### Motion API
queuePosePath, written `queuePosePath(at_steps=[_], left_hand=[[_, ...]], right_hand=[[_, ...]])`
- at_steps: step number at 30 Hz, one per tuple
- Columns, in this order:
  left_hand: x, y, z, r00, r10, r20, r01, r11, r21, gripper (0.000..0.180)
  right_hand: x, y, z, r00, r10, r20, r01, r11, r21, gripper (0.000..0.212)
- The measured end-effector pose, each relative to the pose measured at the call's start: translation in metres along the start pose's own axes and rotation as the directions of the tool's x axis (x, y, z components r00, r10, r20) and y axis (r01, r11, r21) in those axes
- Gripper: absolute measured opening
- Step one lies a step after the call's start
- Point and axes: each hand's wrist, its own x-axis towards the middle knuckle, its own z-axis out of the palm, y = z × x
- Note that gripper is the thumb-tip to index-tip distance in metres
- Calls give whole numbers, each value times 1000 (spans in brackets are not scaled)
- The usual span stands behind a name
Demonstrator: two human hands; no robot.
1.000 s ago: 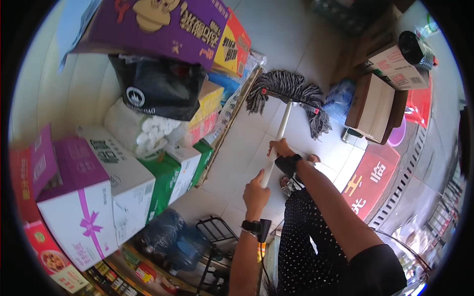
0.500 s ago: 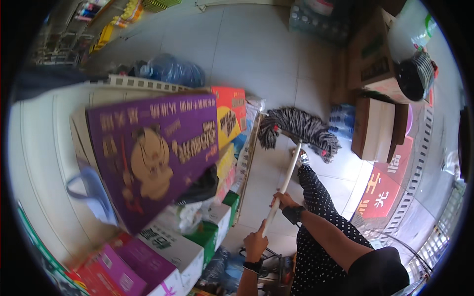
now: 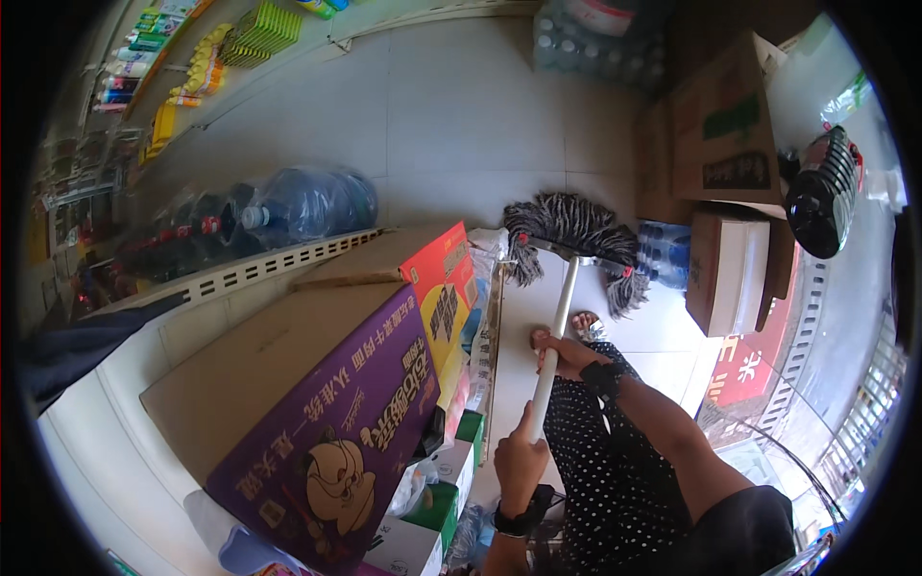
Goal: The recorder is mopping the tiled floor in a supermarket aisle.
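Observation:
A mop with grey-black string strands [image 3: 574, 219] lies on the tiled floor, its strands spread around a metal crossbar with red ends. Its pale handle [image 3: 567, 302] slopes down toward me. My right hand [image 3: 569, 355] is wrapped around the handle's middle, wearing a black wristband. Lower down, my left hand [image 3: 521, 463] grips the same handle, also with a dark band on the wrist. Right of the strands, close by, stands a blue-wrapped pack of bottles [image 3: 665, 255]. My feet in sandals [image 3: 588, 326] are just beyond my right hand.
On the left, a purple instant-noodle box [image 3: 336, 432] and a red-yellow box [image 3: 442, 288] crowd the handle's side. Large water bottles [image 3: 312, 204] lie behind a slotted white rail [image 3: 269, 267]. Cardboard boxes [image 3: 735, 274] line the right; packed bottles [image 3: 597, 43] stand at the far end.
The mop head has shifted slightly forward, its strands now fanned more toward the far side. Both hands keep their hold. My view has moved, showing more bottles and shelves at the left.

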Motion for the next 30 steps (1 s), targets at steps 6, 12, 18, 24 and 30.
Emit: queuePosePath(at_steps=[6,12,18,24,30], left_hand=[[-6,50,14,991,25,129,-29,999,32,64],[-23,-26,40,967,-133,219,149,987,-60,65],[1,-88,76,998,37,-55,-49,972,-232,49],[50,-94,56,999,13,36,-12,999,-29,49],[101,-35,15,998,22,-62,-40,950,-310,53]], right_hand=[[-41,-16,-5,974,-215,-67,218,975,34,16],[-14,55,-16,940,-261,-219,259,965,-39,28],[6,91,-8,888,-330,-319,242,928,-284,24],[40,66,5,852,-469,-234,369,854,-367,21],[46,-35,54,869,-486,-93,354,742,-569,30]])
